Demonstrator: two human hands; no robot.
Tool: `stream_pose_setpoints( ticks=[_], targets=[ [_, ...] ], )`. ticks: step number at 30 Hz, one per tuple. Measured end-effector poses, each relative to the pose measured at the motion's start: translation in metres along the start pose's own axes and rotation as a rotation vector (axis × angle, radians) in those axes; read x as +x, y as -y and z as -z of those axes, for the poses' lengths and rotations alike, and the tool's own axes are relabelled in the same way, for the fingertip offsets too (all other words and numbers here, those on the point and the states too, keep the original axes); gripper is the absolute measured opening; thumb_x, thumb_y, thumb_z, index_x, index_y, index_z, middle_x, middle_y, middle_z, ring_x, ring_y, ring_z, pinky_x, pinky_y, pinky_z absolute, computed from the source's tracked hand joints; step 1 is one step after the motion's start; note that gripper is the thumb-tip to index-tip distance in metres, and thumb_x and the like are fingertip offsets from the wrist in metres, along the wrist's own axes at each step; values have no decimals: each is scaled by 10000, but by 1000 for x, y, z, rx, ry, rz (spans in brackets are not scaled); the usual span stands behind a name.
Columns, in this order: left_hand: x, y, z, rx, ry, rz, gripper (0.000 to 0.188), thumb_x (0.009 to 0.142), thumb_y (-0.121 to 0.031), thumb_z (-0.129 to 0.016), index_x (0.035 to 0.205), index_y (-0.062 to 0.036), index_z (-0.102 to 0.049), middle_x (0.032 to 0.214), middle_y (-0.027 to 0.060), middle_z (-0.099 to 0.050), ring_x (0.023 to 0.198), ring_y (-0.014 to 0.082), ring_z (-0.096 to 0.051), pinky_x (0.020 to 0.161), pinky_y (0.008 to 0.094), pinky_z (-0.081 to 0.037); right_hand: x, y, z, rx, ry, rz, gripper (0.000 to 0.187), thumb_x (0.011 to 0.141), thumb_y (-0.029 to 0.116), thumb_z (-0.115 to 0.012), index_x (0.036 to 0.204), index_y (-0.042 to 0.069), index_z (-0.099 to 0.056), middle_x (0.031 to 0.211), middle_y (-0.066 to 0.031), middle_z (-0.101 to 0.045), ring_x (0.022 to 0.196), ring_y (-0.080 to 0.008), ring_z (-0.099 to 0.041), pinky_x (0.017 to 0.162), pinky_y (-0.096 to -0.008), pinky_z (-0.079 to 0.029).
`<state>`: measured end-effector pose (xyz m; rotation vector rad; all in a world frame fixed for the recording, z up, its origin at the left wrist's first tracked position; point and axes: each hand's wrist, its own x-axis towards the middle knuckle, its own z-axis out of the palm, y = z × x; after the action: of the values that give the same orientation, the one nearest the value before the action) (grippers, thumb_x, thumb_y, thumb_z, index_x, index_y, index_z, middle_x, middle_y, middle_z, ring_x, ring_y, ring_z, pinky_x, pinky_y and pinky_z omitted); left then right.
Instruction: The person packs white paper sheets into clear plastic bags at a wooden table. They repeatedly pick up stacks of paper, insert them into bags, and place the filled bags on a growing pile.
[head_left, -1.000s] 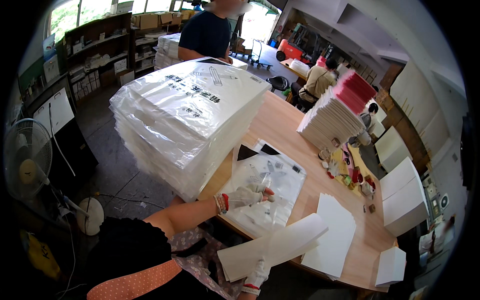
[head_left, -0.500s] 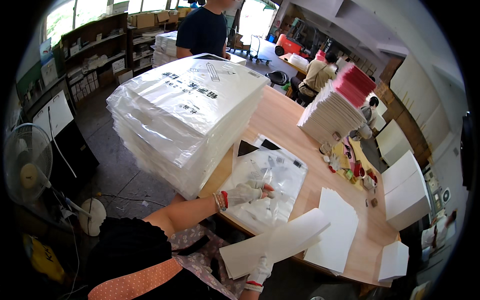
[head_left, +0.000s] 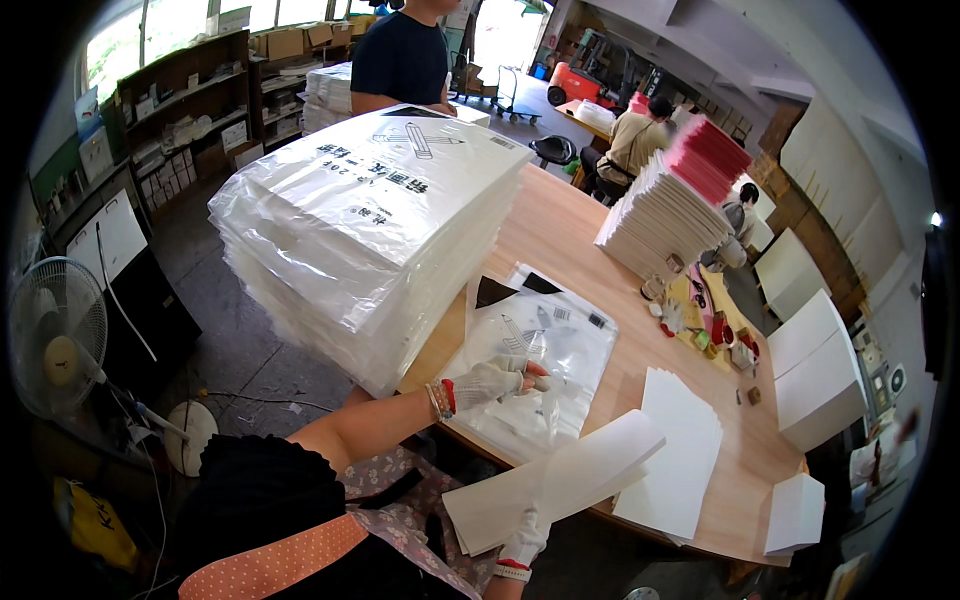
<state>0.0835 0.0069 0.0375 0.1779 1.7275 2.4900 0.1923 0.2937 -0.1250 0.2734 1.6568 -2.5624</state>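
My left hand (head_left: pixel 488 385), in a white glove with bare fingertips, rests over a flat pile of clear printed plastic bags (head_left: pixel 578 345) on the table. Its fingers are curled together on the film of the top bag. My right hand (head_left: pixel 524 542), also gloved, grips a curved batch of white paper sheets (head_left: pixel 555 480) by its lower edge. The sheets bend over the table's front edge, their far end beside the bags and over a flat stack of white paper (head_left: pixel 672 450). My right fingertips are partly hidden by the sheets.
A tall stack of bagged paper packs (head_left: pixel 350 230) stands left on the wooden table (head_left: pixel 560 225). Farther back are a white and pink paper stack (head_left: pixel 665 205) and small tools. White blocks (head_left: pixel 820 375) stand right. A fan (head_left: pixel 62 340) is at left; co-workers are beyond.
Both hands and the held sheets keep nearly the same place. The view has shifted slightly, and the fingers of my left hand have moved a little on the plastic.
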Motion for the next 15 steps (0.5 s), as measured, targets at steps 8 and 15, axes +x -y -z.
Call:
stream_pose_setpoints(
  ticks=[8, 15],
  targets=[
    [13, 28, 17, -120, -21, -26, 345, 864, -108, -639, 1188, -23, -557, 1079, 42, -643, 917, 64, -582, 746, 194, -475, 26, -8, 20, -9, 192, 296, 414, 858, 68, -548, 1253, -36, -478, 1127, -140, -592, 995, -292, -594, 878, -392, -492],
    [9, 5, 8, -249, -40, 84, 336, 886, -46, -557, 1213, 5, -498, 1137, 126, -598, 1077, 187, -578, 960, 301, -472, -23, 75, 5, -444, -73, 391, 301, 890, 169, -573, 1120, -25, -579, 1026, -98, -634, 863, -164, -599, 746, -291, -489]
  ],
)
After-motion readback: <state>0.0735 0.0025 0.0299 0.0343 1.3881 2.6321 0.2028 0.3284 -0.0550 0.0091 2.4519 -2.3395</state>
